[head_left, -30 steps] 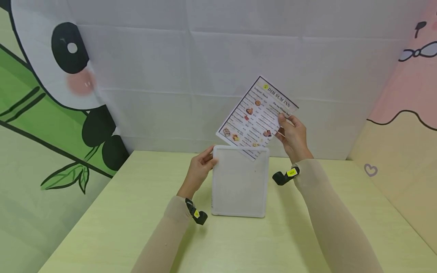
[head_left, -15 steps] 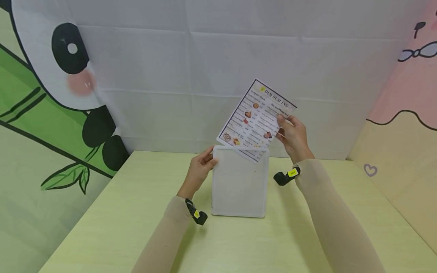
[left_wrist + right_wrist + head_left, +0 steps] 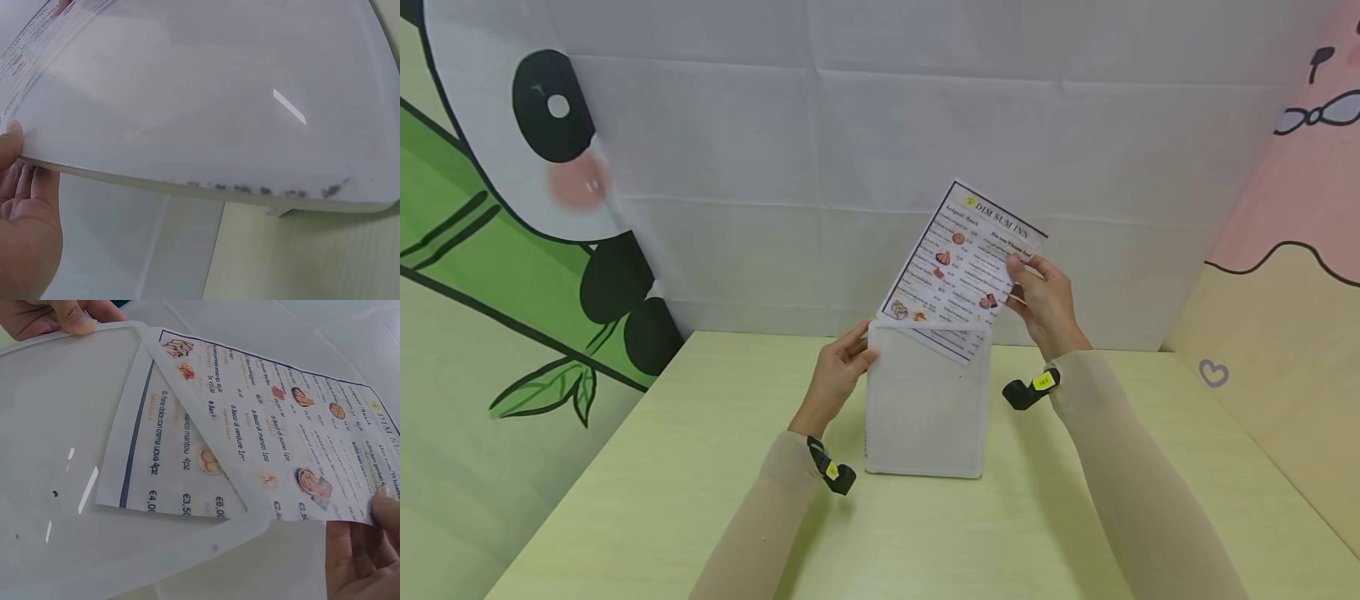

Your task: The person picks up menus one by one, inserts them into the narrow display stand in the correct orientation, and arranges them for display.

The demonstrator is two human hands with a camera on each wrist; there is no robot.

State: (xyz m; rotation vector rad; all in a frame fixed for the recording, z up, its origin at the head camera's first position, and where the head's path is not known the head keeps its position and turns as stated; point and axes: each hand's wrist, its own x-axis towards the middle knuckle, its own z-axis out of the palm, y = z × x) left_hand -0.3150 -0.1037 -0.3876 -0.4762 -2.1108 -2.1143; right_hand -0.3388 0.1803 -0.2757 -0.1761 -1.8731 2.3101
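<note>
A clear acrylic sign holder with a whitish rim stands upright on the table. My left hand pinches its upper left edge, thumb in front and fingers behind, as the left wrist view also shows. Between the thumb and fingers of my right hand is the right edge of a printed menu sheet headed "DIM SUM INN". Tilted, the menu has its lower corner inside the holder's top, seen through the clear front. In the right wrist view the holder's top rim crosses over the menu.
The pale yellow-green table extends around the holder. Behind it hangs a creased white backdrop. Panels with cartoon drawings flank both sides. Dark smudges mark the holder's edge in the left wrist view.
The menu has slid lower and slightly left into the holder, and its tilt has lessened. My right hand has shifted only a little. My left hand and the holder have stayed in place.
</note>
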